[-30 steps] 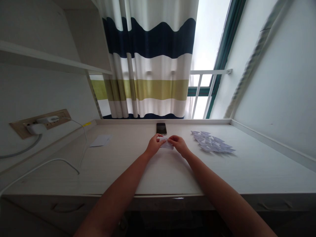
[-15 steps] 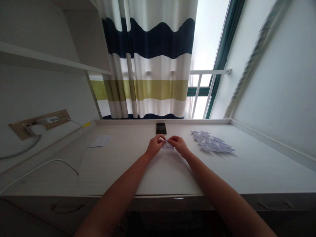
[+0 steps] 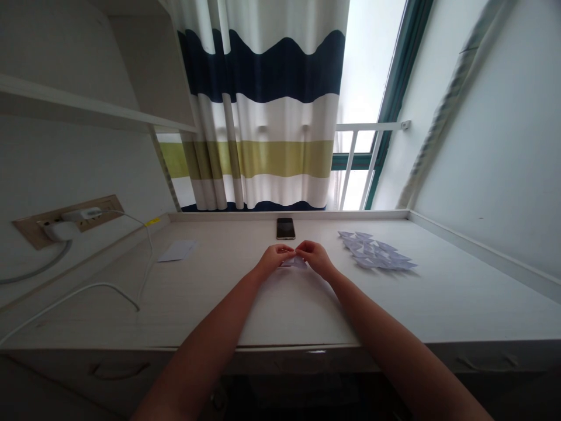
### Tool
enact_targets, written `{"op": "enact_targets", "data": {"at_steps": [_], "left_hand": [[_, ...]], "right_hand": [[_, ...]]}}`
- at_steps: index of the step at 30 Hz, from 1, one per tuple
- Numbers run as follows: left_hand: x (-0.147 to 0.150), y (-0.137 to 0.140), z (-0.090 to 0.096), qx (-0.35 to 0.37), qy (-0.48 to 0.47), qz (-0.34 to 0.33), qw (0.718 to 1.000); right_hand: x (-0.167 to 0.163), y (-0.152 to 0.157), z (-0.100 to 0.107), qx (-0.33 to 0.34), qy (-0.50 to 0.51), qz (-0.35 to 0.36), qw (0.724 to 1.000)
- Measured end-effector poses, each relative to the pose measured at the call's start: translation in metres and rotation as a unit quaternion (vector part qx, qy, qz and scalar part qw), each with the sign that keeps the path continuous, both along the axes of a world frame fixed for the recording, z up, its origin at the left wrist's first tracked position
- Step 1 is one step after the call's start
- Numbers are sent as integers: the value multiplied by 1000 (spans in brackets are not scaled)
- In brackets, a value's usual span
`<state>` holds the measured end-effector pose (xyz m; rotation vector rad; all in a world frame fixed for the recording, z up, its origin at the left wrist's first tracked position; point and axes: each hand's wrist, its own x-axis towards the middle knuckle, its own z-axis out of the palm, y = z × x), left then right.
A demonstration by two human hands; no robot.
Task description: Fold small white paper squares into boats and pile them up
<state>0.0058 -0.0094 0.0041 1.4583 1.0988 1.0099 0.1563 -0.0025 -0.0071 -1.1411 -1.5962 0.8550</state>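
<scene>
- Left drawer point(image 3: 118, 366), nearer the person than the phone point(image 3: 286, 228) and to its left: any contents hidden
- White paper point(image 3: 176, 250), flat, left of the phone
- Left hand point(image 3: 272, 258), just on the near side of the phone: thumb and fingers pinched on the small paper; best used as a steady anchor
- Small paper point(image 3: 299, 263), just nearer than the phone, partly covered by fingers: edges should meet before any crease is pressed
- Right hand point(image 3: 317, 258), near side of the phone, to its right: fingertips pinching the small paper; light, even pressure should avoid tearing
- Folded pieces point(image 3: 377, 251), grouped right of the phone
- Right drawer point(image 3: 488, 362), nearer and far right of the phone: contents unseen
</scene>
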Motion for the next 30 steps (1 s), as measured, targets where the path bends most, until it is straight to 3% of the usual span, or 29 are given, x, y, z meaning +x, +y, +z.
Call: {"op": "enact_targets", "data": {"at_steps": [4, 11, 18, 30], "left_hand": [[0, -1, 0, -23, -30, -5, 999], [-1, -5, 4, 1, 29, 13, 1000], [-2, -2, 2, -20, 16, 19, 999], [-6, 4, -3, 25, 72, 1, 997]], "right_hand": [[0, 1, 0, -5, 5, -1, 1000], [0, -1, 1, -30, 27, 18, 999], [0, -3, 3, -39, 23, 25, 999], [-2, -6, 7, -42, 15, 21, 999]]}}
